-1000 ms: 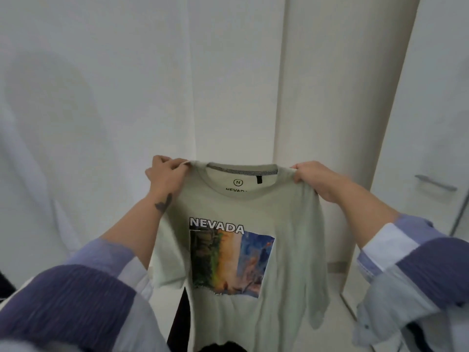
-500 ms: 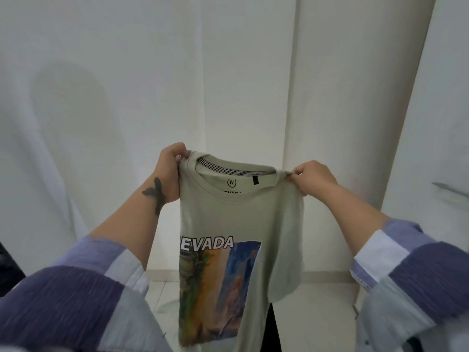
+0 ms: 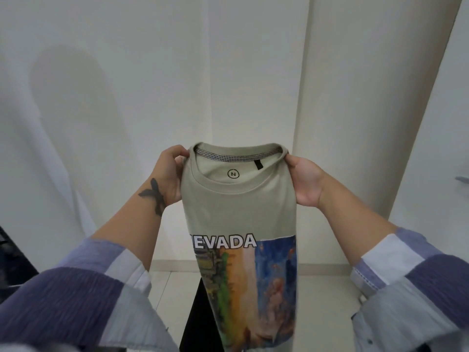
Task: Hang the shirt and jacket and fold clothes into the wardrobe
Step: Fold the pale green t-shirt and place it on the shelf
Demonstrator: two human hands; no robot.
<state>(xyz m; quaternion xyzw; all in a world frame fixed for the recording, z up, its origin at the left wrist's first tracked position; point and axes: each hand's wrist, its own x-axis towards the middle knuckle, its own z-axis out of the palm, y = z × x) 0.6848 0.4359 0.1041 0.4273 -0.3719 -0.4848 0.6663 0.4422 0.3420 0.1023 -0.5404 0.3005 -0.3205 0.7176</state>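
Observation:
A pale green T-shirt (image 3: 239, 209) with the word NEVADA and a colourful print hangs upright in front of me. Both its sides are folded back behind, so it shows as a narrow strip. My left hand (image 3: 170, 174) grips its left edge beside the collar. My right hand (image 3: 305, 181) grips the right edge beside the collar. The shirt's lower end runs out of the frame.
White walls stand ahead, with a pillar or panel edge (image 3: 302, 97) right of centre. A white door with a metal handle (image 3: 462, 178) is at the far right. Pale floor (image 3: 172, 283) lies below. Something dark (image 3: 12, 265) sits at the left edge.
Both hands have come closer together and turned the shirt's sides back, so the shirt went from spread wide to a narrow folded strip. The view has shifted a little to the right.

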